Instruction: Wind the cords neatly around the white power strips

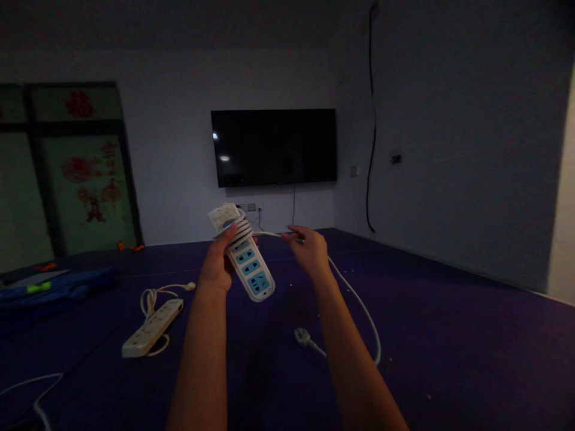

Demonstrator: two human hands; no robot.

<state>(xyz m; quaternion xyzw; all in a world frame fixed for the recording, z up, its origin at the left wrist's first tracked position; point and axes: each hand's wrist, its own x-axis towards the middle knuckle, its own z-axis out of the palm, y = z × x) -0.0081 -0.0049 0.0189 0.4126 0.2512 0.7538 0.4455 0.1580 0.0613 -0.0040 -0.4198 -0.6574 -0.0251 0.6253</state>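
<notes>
A white power strip (252, 269) with blue sockets is tilted in the air, and my left hand (218, 263) is closed round its upper part. Several turns of white power cord (243, 230) wrap the strip there, with my thumb lying against them. From those turns the cord runs right to my right hand (309, 248), whose thumb and fingers pinch it. Beyond the right hand the cord hangs in a loop, partly hidden behind my forearm. Its plug (302, 336) appears low, to the left of that forearm.
A second white power strip (153, 328) with bundled cord lies on the dark purple floor (269, 383) at left. Another white cord (42, 407) is at the lower left corner. Blue cloth (67, 284) lies farther left. A television (274, 148) hangs on the far wall.
</notes>
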